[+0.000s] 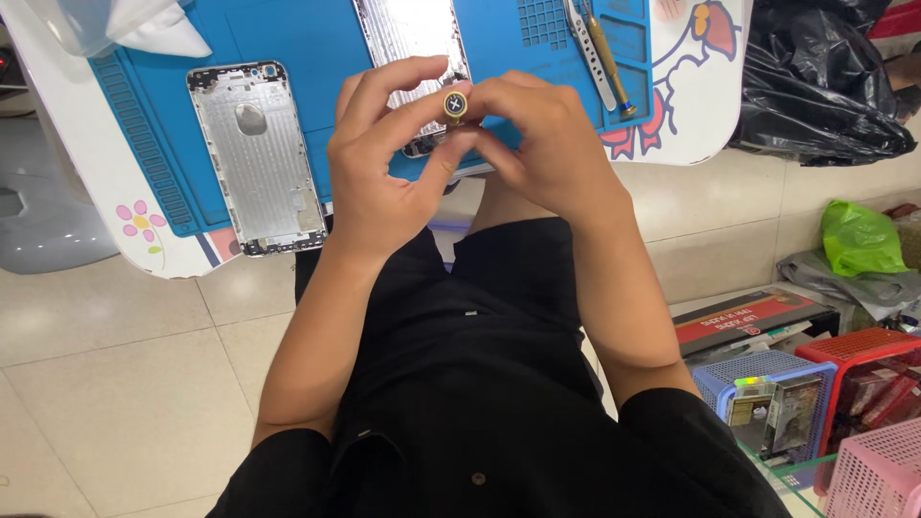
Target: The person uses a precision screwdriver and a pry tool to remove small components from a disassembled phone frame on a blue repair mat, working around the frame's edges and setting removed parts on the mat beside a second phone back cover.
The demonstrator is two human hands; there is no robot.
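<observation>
Just above the near edge of the blue work mat [317,38], a small screwdriver [456,105] with a gold cap sits end-on to the camera, pinched between both hands. The left hand [384,168] grips it, thumb and forefinger closed around its cap, the other fingers curled above; the right hand [547,144] closes on it from the other side, fingertips meeting right at the tool. Under the hands lies a silver phone housing [408,38], partly hidden by the fingers, flat on the mat. To the left, well apart, a second silver phone back shell [257,158] lies inside-up, its lower end hanging past the mat's edge. Off to the right, a pair of tweezers [587,48] and a gold-handled screwdriver [606,62] rest side by side on the mat. The mat covers a white bench [700,105] printed with flowers. Further right, a black plastic bag [815,77] sits on the floor, with a green bag [859,238], a blue basket [758,369] and a red basket [863,350] below it.
</observation>
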